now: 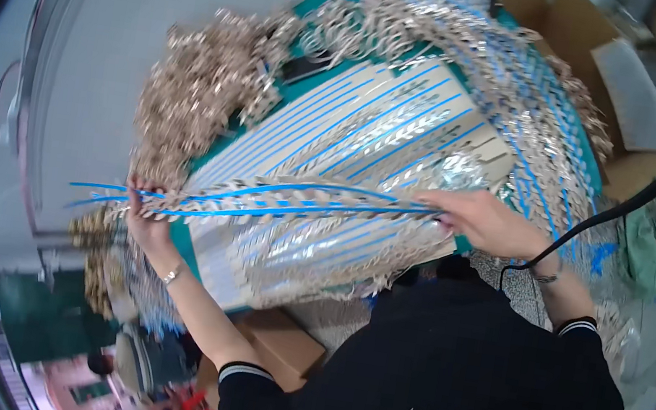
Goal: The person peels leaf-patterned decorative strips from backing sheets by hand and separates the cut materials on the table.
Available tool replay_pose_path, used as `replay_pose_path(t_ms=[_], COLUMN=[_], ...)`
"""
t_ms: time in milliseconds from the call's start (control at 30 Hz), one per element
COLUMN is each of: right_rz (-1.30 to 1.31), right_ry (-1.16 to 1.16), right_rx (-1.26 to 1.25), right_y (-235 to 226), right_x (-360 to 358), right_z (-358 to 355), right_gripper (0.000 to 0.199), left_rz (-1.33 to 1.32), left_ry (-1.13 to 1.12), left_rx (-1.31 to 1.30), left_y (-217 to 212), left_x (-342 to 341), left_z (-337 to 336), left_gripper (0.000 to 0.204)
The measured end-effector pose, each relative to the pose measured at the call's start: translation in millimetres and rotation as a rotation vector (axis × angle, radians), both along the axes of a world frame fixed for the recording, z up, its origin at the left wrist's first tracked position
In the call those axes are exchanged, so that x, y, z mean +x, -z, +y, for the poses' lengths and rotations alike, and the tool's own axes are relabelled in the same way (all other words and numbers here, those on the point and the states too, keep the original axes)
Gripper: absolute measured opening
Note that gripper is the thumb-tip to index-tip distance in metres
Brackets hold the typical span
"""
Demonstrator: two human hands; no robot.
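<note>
At either end, left hand point(149, 227) and right hand point(485, 222) pinch blue-banded strips point(296, 193).

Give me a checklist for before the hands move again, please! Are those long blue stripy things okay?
1. Left hand gripping the strips: ok, near one end.
2. Right hand gripping the strips: ok, at the other end.
3. Strips pressed flat together: not ok, they spread apart between the hands.
4. Cable free of the right arm: cannot tell; it passes by the wrist, but touching isn't clear.
5. Tan pile apart from the strips: cannot tell; its lower end reaches close to the left hand.
</note>
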State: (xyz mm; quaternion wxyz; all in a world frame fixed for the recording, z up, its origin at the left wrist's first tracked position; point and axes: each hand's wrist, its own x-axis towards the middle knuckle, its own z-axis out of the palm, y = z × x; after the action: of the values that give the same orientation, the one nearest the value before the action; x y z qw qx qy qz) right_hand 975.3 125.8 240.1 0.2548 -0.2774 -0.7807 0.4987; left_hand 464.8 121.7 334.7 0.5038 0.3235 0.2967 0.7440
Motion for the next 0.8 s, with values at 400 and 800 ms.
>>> replay_pose_path(t_ms=[400,800], right_rz=[-0.538,-0.769], right_ry=[0.989,1.159], right_rx=[0.396,0.313], right_y=[51.5,86.2], right_x=[152.0,163.1], right_z=[-80.1,-44.2], right_gripper=[0.027,0.046], left_rz=[0.473,0.966], left_ry=[0.754,0.612], left_rx=[-0.367,-0.385], left_y=[100.8,240.2], left_x=[329.0,344.0], left_z=[301.2,209.9], left_gripper=[0.033,0.031])
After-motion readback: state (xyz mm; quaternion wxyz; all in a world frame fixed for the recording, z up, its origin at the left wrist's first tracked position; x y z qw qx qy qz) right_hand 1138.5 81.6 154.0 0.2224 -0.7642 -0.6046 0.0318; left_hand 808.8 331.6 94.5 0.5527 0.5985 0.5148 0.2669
